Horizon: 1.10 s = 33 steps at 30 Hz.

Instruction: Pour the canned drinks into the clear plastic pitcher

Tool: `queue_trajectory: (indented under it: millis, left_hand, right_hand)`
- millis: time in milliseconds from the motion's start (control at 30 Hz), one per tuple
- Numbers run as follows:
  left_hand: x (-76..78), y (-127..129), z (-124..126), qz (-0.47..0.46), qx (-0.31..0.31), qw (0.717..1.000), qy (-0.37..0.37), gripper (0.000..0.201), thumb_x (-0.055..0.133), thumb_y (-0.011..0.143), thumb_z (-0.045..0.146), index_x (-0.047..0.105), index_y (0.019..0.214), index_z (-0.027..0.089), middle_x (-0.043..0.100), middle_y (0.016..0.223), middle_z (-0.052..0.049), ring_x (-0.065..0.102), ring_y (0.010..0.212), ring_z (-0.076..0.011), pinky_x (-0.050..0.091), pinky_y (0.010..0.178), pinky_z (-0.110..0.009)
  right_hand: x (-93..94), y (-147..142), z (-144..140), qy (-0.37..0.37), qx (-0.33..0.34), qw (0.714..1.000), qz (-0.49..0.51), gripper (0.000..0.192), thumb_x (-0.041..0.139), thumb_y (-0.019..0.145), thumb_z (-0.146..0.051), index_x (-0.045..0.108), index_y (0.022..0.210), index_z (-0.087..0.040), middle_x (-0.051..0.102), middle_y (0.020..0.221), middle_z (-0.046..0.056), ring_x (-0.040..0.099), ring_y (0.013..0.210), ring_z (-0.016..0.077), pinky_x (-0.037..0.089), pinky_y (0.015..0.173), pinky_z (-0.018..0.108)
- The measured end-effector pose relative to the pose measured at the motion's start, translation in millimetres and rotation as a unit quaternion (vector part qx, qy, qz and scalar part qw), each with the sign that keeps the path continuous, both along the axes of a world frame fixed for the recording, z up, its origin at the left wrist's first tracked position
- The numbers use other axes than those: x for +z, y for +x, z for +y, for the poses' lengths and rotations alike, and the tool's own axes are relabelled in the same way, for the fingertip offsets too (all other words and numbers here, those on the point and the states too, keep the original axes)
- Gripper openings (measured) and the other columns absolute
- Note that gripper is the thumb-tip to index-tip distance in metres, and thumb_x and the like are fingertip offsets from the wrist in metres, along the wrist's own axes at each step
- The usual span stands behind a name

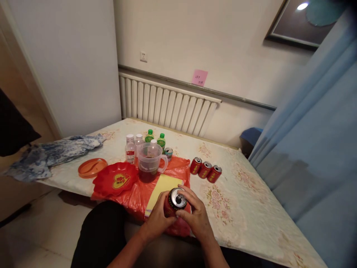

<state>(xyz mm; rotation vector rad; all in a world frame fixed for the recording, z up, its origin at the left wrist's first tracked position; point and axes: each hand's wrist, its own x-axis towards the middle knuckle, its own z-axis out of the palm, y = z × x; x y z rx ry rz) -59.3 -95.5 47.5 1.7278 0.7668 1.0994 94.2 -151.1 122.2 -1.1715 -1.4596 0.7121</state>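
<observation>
At table edge (251, 245): both hands (178, 217) clasp can (175, 202) (upright)

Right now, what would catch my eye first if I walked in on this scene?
Probably the red can gripped at the near table edge by the left hand and right hand, fingers on its silver top. Behind it, a clear jug of dark liquid stands on a red plastic bag, with three more red cans lying to its right.
</observation>
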Motion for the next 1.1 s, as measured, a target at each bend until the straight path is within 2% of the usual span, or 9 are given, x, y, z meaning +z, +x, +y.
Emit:
queue_trajectory:
  millis: [133, 267, 400, 633, 800, 1000, 1100]
  left_hand:
    - [-0.3, -0.8, -1.3, 0.004, 0.003, 1.0, -0.001, 0.071, 0.07, 0.063, 0.007, 0.043, 0.127, 0.021, 0.053, 0.126, -0.009, 0.051, 0.121, -0.028, 0.039, 0.107, -0.045]
    - [-1.2, -1.2, -1.0, 0.006, 0.016, 1.0, 0.007, 0.066, 0.071, 0.066, 0.012, 0.045, 0.126, 0.021, 0.054, 0.125, -0.009, 0.053, 0.118, -0.0281, 0.041, 0.104, -0.044]
    - [-3.5, -2.1, 0.1, 0.008, 0.018, 1.0, 0.007, 0.066, 0.073, 0.066, 0.014, 0.046, 0.126, 0.021, 0.055, 0.124, -0.009, 0.054, 0.117, -0.0284, 0.042, 0.104, -0.044]
    - [-7.3, -9.6, -0.5, -0.01, -0.04, 0.998, -0.044, 0.074, 0.07, 0.064, 0.012, 0.043, 0.132, 0.02, 0.054, 0.132, -0.011, 0.049, 0.125, -0.0302, 0.035, 0.11, -0.047]
    - [-15.5, -19.2, 5.3, -0.035, -0.081, 0.994, -0.069, 0.079, 0.071, 0.067, 0.019, 0.038, 0.139, 0.02, 0.048, 0.142, -0.013, 0.043, 0.133, -0.0315, 0.03, 0.114, -0.048]
    - [-20.7, -34.1, 17.2, -0.043, -0.042, 0.992, -0.108, 0.079, 0.07, 0.065, 0.018, 0.041, 0.139, 0.02, 0.051, 0.14, -0.011, 0.046, 0.131, -0.0318, 0.035, 0.112, -0.048]
    - [-22.6, -43.6, 22.1, -0.051, -0.007, 0.988, -0.143, 0.081, 0.069, 0.064, 0.017, 0.041, 0.139, 0.02, 0.053, 0.14, -0.011, 0.046, 0.132, -0.0318, 0.034, 0.112, -0.048]
  right_hand:
    - [0.8, -1.3, -1.5, -0.002, 0.001, 1.0, 0.004, 0.048, 0.076, 0.066, -0.017, 0.072, 0.111, -0.03, 0.062, 0.133, 0.005, 0.052, 0.128, 0.0295, 0.035, 0.112, 0.048]
    - [0.6, -1.4, 0.0, -0.007, 0.017, 1.0, 0.014, 0.035, 0.069, 0.076, -0.024, 0.073, 0.11, -0.029, 0.063, 0.131, 0.007, 0.054, 0.126, 0.0278, 0.038, 0.11, 0.046]
    - [-1.5, -3.0, 3.6, -0.021, -0.003, 1.0, 0.024, 0.03, 0.068, 0.077, -0.028, 0.074, 0.106, -0.026, 0.065, 0.128, 0.008, 0.057, 0.122, 0.0285, 0.04, 0.108, 0.046]
    - [-7.4, -7.6, 9.1, -0.067, 0.0, 0.997, 0.042, 0.03, 0.069, 0.075, -0.029, 0.075, 0.104, -0.025, 0.067, 0.125, 0.009, 0.058, 0.12, 0.03, 0.04, 0.108, 0.047]
    - [-11.3, -13.1, 17.9, -0.092, 0.024, 0.994, 0.052, 0.032, 0.069, 0.074, -0.031, 0.075, 0.105, -0.025, 0.069, 0.123, 0.008, 0.059, 0.119, 0.0305, 0.041, 0.107, 0.048]
    - [-13.0, -21.4, 46.9, -0.111, 0.065, 0.989, 0.072, 0.036, 0.072, 0.074, -0.035, 0.072, 0.109, -0.024, 0.072, 0.115, 0.007, 0.064, 0.111, 0.0287, 0.049, 0.099, 0.044]
    - [-14.7, -18.8, 82.1, -0.092, 0.026, 0.991, 0.092, 0.041, 0.071, 0.076, -0.044, 0.069, 0.111, -0.021, 0.071, 0.116, 0.01, 0.066, 0.108, 0.0293, 0.051, 0.096, 0.045]
